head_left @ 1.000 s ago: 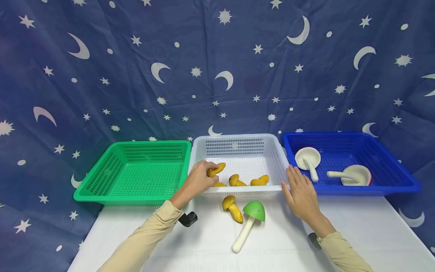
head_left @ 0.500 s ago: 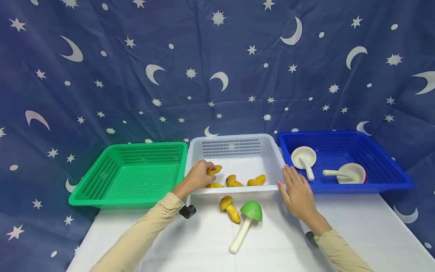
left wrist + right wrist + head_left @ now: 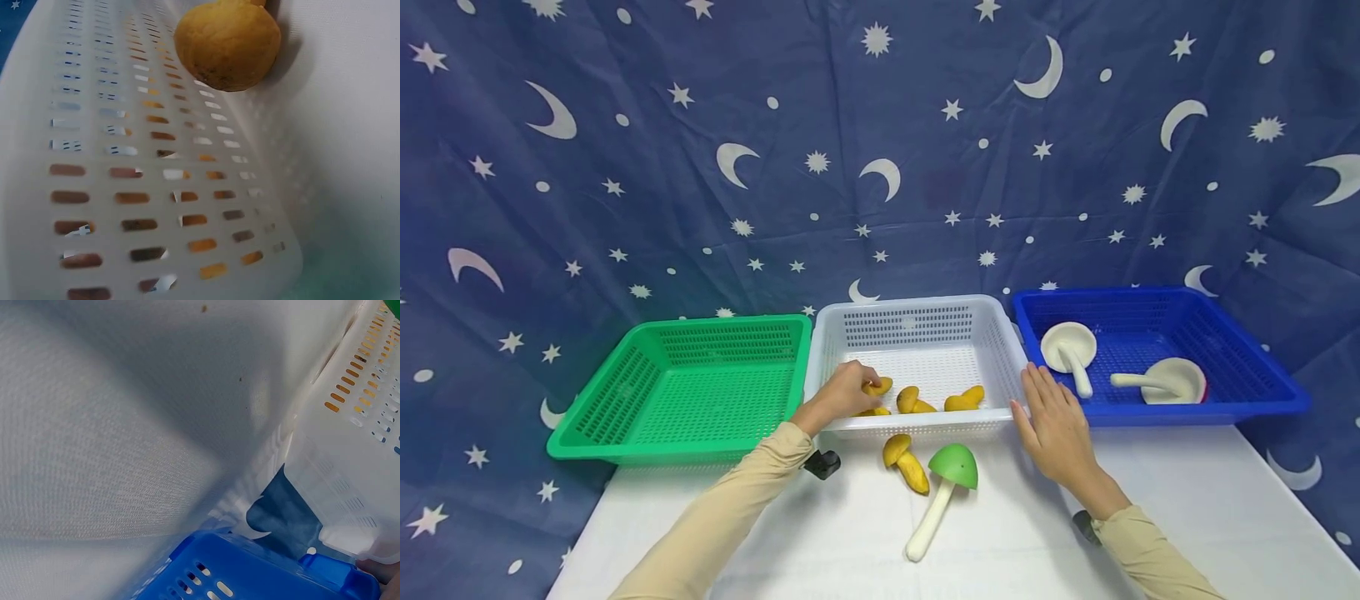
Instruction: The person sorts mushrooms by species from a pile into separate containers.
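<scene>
My left hand [image 3: 844,392] reaches over the front left corner of the white basket [image 3: 917,419] and pinches a yellow mushroom [image 3: 882,386] low inside it. Right below, another yellow mushroom [image 3: 872,412] lies partly hidden by the front rim. A yellow mushroom [image 3: 907,400] and more yellow pieces [image 3: 964,400] lie along the same front side. With fingers straight, my right hand [image 3: 1058,433] rests at the basket's front right corner. On the table before the basket lie a yellow mushroom [image 3: 914,472] and a green-capped mushroom [image 3: 953,465]. Perforated basket wall [image 3: 31,156] fills the left wrist view.
To the left stands a green basket [image 3: 625,450]. A blue basket [image 3: 1187,415] on the right holds two white-stemmed mushrooms, one with its pale underside [image 3: 1067,343] up. White cloth [image 3: 820,542] covers the table, and a star-patterned blue curtain [image 3: 925,192] hangs behind.
My left hand has lowered the yellow mushroom toward the basket floor. My right hand stays at the basket corner. The head view has shifted slightly.
</scene>
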`<action>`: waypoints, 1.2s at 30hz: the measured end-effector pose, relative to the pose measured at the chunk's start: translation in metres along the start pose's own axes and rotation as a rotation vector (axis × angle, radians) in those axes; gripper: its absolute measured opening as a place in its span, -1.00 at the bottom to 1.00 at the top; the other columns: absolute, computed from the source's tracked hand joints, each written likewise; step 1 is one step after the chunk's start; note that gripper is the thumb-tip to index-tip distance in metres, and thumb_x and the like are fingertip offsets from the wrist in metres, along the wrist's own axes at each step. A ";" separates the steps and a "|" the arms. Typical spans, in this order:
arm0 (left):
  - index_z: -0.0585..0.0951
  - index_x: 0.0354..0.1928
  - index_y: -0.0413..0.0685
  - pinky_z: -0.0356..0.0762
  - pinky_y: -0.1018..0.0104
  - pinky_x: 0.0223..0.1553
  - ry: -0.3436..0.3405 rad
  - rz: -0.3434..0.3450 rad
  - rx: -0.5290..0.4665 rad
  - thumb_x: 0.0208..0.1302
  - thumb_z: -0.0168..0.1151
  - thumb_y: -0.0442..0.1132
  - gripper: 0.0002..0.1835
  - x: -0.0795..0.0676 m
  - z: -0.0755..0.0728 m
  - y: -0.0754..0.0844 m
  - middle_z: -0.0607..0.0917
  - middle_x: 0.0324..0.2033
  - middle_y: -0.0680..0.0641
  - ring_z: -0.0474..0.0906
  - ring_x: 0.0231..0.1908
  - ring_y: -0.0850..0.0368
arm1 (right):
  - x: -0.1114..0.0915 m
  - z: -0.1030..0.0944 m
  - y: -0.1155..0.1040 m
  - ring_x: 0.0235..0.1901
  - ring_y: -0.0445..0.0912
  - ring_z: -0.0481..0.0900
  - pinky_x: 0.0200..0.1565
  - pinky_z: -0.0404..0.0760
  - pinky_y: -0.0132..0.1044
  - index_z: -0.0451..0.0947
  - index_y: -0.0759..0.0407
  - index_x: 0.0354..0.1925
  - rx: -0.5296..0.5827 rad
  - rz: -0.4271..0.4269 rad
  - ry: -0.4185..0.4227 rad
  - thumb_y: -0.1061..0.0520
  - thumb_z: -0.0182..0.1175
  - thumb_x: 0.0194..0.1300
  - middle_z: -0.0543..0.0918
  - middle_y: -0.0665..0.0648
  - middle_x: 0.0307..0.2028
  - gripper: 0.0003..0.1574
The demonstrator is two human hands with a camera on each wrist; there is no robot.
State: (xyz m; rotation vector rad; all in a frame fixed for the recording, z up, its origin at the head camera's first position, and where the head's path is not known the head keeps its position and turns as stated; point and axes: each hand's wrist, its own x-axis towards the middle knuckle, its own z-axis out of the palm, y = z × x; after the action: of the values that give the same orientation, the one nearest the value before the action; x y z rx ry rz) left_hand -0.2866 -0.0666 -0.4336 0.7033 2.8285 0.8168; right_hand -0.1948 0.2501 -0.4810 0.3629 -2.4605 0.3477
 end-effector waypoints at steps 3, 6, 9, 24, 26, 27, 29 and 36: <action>0.63 -0.25 -0.18 0.37 0.37 -0.39 -0.021 -0.003 0.011 -0.11 0.38 -0.26 -0.70 0.001 0.001 -0.001 0.61 -0.35 -0.04 0.35 -0.38 0.16 | 0.000 0.000 -0.001 0.22 0.12 0.12 0.18 0.07 0.04 0.19 0.33 0.21 -0.001 -0.006 -0.004 -0.09 -0.14 0.27 0.22 0.25 0.22 -0.31; 0.64 -0.26 -0.16 0.34 0.37 -0.40 -0.029 -0.001 0.012 -0.11 0.38 -0.25 -0.70 0.001 0.001 -0.002 0.60 -0.40 -0.03 0.34 -0.38 0.15 | 0.000 0.000 -0.002 0.23 0.12 0.11 0.19 0.06 0.03 0.19 0.33 0.21 0.001 -0.010 -0.007 -0.08 -0.14 0.27 0.22 0.25 0.23 -0.31; 0.64 -0.26 -0.17 0.36 0.34 -0.36 -0.034 0.014 0.001 -0.09 0.37 -0.26 -0.72 -0.001 -0.001 -0.002 0.60 -0.39 -0.04 0.36 -0.35 0.12 | 0.001 -0.001 -0.003 0.23 0.12 0.11 0.19 0.06 0.03 0.19 0.34 0.21 0.007 -0.008 -0.007 -0.07 -0.13 0.27 0.22 0.25 0.22 -0.32; 0.63 -0.23 -0.12 0.43 0.17 -0.11 0.007 0.056 -0.041 -0.02 0.27 -0.32 -0.77 -0.015 -0.018 0.006 0.56 -0.23 -0.15 0.45 -0.12 -0.08 | 0.000 -0.002 -0.002 0.21 0.14 0.13 0.17 0.08 0.06 0.20 0.35 0.20 0.005 -0.005 -0.005 -0.05 -0.12 0.27 0.23 0.27 0.22 -0.33; 0.63 -0.23 -0.10 0.42 0.17 -0.10 0.004 0.078 -0.054 -0.01 0.26 -0.32 -0.78 -0.019 -0.019 0.010 0.57 -0.22 -0.13 0.45 -0.11 -0.08 | -0.001 -0.001 -0.002 0.22 0.14 0.13 0.18 0.07 0.05 0.19 0.35 0.21 0.001 -0.005 -0.008 -0.06 -0.12 0.27 0.23 0.27 0.22 -0.33; 0.62 -0.24 -0.09 0.42 0.17 -0.10 0.003 0.093 -0.063 0.00 0.26 -0.33 -0.78 -0.021 -0.021 0.013 0.57 -0.22 -0.13 0.46 -0.11 -0.08 | -0.001 -0.001 -0.002 0.22 0.14 0.13 0.18 0.06 0.04 0.19 0.35 0.21 0.000 -0.005 -0.008 -0.06 -0.12 0.27 0.22 0.27 0.22 -0.33; 0.62 -0.23 -0.07 0.43 0.18 -0.10 0.005 0.128 -0.071 0.01 0.24 -0.33 -0.79 -0.025 -0.022 0.017 0.58 -0.22 -0.10 0.46 -0.11 -0.05 | -0.001 -0.001 -0.002 0.22 0.14 0.12 0.19 0.06 0.04 0.19 0.35 0.21 0.000 -0.004 -0.008 -0.06 -0.12 0.28 0.22 0.27 0.22 -0.33; 0.61 -0.19 -0.03 0.45 0.31 -0.13 0.033 0.232 -0.014 0.02 0.24 -0.28 -0.76 -0.041 -0.025 0.032 0.57 -0.19 0.04 0.45 -0.15 0.16 | -0.001 0.000 0.000 0.21 0.14 0.13 0.17 0.08 0.06 0.19 0.36 0.21 0.000 -0.004 -0.003 -0.05 -0.13 0.28 0.22 0.27 0.22 -0.33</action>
State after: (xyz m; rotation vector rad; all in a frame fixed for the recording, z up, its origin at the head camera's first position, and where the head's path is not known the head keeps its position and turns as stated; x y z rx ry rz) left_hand -0.2436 -0.0733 -0.3967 1.0397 2.8021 0.8870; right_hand -0.1941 0.2500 -0.4813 0.3681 -2.4627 0.3460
